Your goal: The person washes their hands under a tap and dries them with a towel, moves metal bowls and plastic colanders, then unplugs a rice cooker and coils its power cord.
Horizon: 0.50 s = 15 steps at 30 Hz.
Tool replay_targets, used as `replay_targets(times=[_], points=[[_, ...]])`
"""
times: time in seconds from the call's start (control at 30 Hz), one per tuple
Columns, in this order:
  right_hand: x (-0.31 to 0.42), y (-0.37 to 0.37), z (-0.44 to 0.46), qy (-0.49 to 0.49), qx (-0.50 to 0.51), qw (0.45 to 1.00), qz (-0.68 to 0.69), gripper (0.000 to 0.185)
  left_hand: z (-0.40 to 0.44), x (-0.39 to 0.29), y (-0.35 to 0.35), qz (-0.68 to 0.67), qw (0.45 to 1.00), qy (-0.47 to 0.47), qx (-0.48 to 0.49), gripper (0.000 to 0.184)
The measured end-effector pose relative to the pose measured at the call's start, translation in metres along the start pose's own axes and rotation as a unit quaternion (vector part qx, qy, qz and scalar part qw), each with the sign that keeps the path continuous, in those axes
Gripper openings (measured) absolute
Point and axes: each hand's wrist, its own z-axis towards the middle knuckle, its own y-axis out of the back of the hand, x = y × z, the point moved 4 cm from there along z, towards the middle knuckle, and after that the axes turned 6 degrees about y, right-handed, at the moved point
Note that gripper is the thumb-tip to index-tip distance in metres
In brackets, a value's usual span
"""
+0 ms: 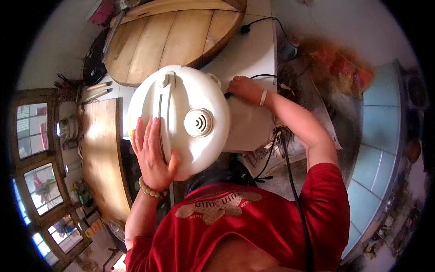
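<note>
A white rice cooker (pixel 206 149) with a closed lid, a handle and a round vent stands on the white counter. My left hand (pixel 153 152), a beaded bracelet at its wrist, lies on the lid beside the handle, fingers spread. At the cooker's right side my right hand (pixel 244 89), with a pale band at the wrist, has its fingers closed around the end of a black cord (pixel 265 75). Most of what it grips is hidden by the fingers.
A round wooden lid (pixel 167 38) lies behind the cooker. A black plug (pixel 245 29) rests on the counter to its right. Wooden board (pixel 102 154) at left. Dark cables (pixel 292 181) hang at right, near dry twigs and a red-orange bag (pixel 337 63).
</note>
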Motion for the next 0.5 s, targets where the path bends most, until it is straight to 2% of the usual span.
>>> replay_targets(times=[0.1, 0.27, 0.37, 0.5], points=[[-0.003, 0.004, 0.003, 0.042, -0.007, 0.999, -0.018, 0.011, -0.001, 0.002, 0.000, -0.005, 1.000, -0.015, 0.001, 0.068], [0.003, 0.001, -0.002, -0.022, 0.031, 0.999, 0.007, 0.013, 0.000, 0.002, -0.002, -0.002, 1.000, -0.004, 0.003, 0.067], [0.000, 0.015, 0.003, -0.020, 0.034, 0.999, -0.029, 0.015, 0.001, 0.001, 0.000, -0.005, 1.000, -0.008, -0.003, 0.067], [0.000, 0.010, -0.002, -0.026, 0.001, 1.000, -0.007, 0.016, 0.001, 0.001, 0.000, -0.006, 1.000, -0.008, -0.004, 0.067]])
